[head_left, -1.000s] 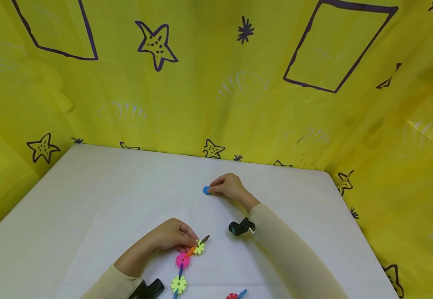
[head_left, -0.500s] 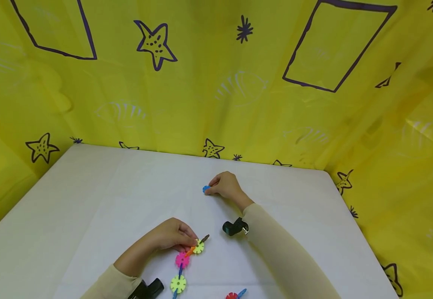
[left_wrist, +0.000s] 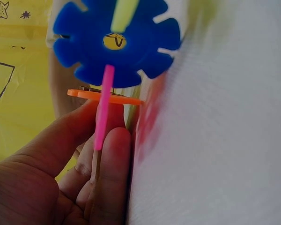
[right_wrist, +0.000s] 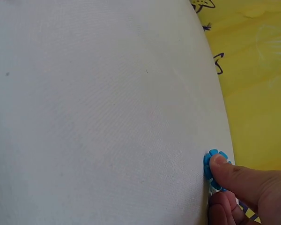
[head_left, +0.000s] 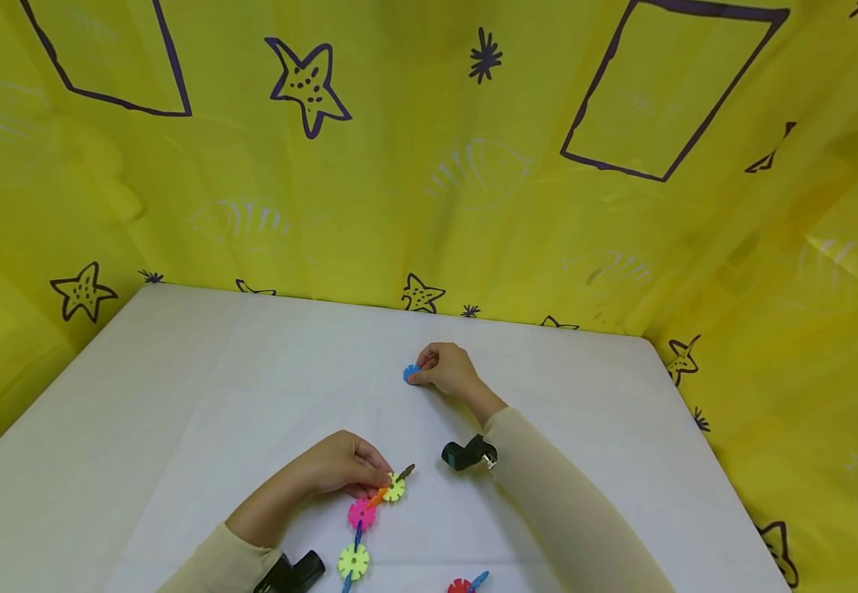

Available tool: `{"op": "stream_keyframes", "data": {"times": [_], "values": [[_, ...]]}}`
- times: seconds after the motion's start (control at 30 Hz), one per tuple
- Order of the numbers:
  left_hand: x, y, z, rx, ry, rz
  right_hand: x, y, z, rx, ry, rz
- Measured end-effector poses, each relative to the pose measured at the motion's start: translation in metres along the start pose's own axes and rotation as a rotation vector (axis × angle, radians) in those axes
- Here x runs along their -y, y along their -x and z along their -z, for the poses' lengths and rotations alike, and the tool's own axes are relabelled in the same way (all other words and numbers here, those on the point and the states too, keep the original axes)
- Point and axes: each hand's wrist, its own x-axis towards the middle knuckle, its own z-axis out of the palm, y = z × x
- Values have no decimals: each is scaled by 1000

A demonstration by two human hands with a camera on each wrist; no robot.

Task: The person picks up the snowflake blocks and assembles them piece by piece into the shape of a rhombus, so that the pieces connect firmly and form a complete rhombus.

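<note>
My left hand pinches the upper end of a chain of notched plastic discs, close to a yellow-green disc and an orange disc. A brown disc seen edge-on sticks out at that end. Below the hand the chain runs on through a pink disc, a dark blue disc and another yellow-green disc. Farther back, my right hand holds a light blue notched disc between thumb and fingers, close over the table.
A red disc joined to a blue disc lies at the front edge of the view. White cloth covers the table. Yellow curtains with drawn stars hang behind and at both sides.
My right hand and forearm have shifted slightly to the left, with the light blue disc still held. The left hand and the chain have stayed in place.
</note>
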Motion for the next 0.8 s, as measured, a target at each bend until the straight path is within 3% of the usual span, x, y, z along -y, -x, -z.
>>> {"op": "stream_keyframes", "data": {"times": [0.27, 0.5, 0.8], "values": [[1, 0, 0, 3, -5, -6, -6, 12, 3, -15, -111, 29], [0, -1, 0, 0, -20, -9, -14, 27, 2, 69, -322, 33], [1, 0, 1, 2, -13, -6, -18, 49, 3, 126, -428, 17]]}}
